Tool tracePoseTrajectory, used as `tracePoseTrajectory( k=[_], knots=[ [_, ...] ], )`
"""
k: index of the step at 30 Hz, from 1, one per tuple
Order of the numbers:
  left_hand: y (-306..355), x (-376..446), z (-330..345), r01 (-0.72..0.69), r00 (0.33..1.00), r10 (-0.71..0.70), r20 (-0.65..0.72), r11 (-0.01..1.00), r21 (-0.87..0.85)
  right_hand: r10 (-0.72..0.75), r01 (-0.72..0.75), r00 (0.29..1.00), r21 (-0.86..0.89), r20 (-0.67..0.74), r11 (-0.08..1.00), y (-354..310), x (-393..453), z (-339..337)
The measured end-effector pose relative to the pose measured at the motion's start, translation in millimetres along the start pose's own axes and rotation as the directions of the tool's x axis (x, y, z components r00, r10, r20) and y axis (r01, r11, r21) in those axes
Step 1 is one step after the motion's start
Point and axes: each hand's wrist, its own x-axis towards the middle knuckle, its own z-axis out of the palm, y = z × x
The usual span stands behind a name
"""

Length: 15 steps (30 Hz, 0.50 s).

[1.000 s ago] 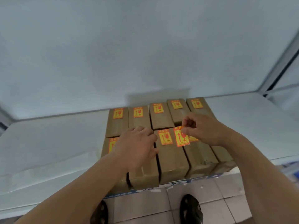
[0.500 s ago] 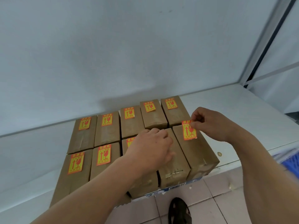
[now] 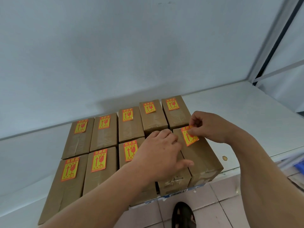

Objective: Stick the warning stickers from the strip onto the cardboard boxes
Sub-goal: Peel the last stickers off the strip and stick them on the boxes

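Observation:
Several brown cardboard boxes lie in two rows on a white table (image 3: 246,116). Most carry a yellow and red warning sticker on top. My right hand (image 3: 212,125) pinches the upper edge of one sticker (image 3: 190,136) that lies on the front right box (image 3: 202,155); its lower corner looks slightly lifted. My left hand (image 3: 162,152) rests palm down on the neighbouring front box (image 3: 174,180), fingers spread, covering that box's top. No sticker strip is visible.
A grey-white wall rises right behind the boxes. A small brown spot (image 3: 224,158) marks the table to the right of the boxes. Tiled floor and a dark shoe (image 3: 183,214) show below the table's front edge. A blue crate (image 3: 297,167) sits at the far right.
The view shifted, so the boxes sit further right in the picture. My right hand carried the sticker from the middle front box to the front right box. My left hand stayed on its box.

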Motion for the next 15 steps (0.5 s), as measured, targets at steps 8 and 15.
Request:
tracePoseTrajectory(
  k=[8,15],
  knots=[
    [3.8,4.2,6.0,-0.034,0.999,0.033,0.013,0.998,0.051,-0.008,0.009,1.000,0.004,-0.021,1.000,4.9,1.6,3.1],
    [4.6,4.1,6.4,-0.043,0.999,0.043,0.002,0.997,0.056,0.001,-0.001,1.000,0.002,-0.027,1.000,8.2,1.0,6.0]
  ],
)
